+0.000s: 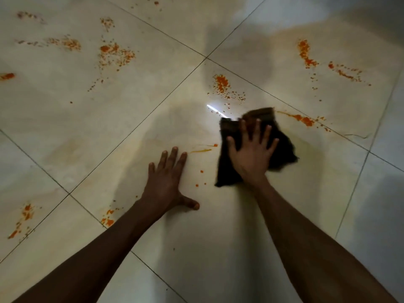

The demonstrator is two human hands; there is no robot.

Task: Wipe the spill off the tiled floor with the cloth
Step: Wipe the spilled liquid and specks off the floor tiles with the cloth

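A dark brown cloth [282,147] lies crumpled on the cream tiled floor [131,119], right of centre. My right hand [251,149] presses flat on it with fingers spread. My left hand [168,182] rests flat on the bare tile to the cloth's left, fingers apart, holding nothing. Orange spill shows in many patches: one [222,83] just beyond the cloth, a streak [302,120] at its far right, thin smears [203,149] between my hands, and small drops [200,178] near the cloth's near corner.
More orange splatter lies at the far left [115,53], far right [306,54], near left [25,217] and beside my left forearm [108,218]. Dark grout lines cross the floor diagonally. A bright light glint [213,107] reflects off the tile beyond the cloth.
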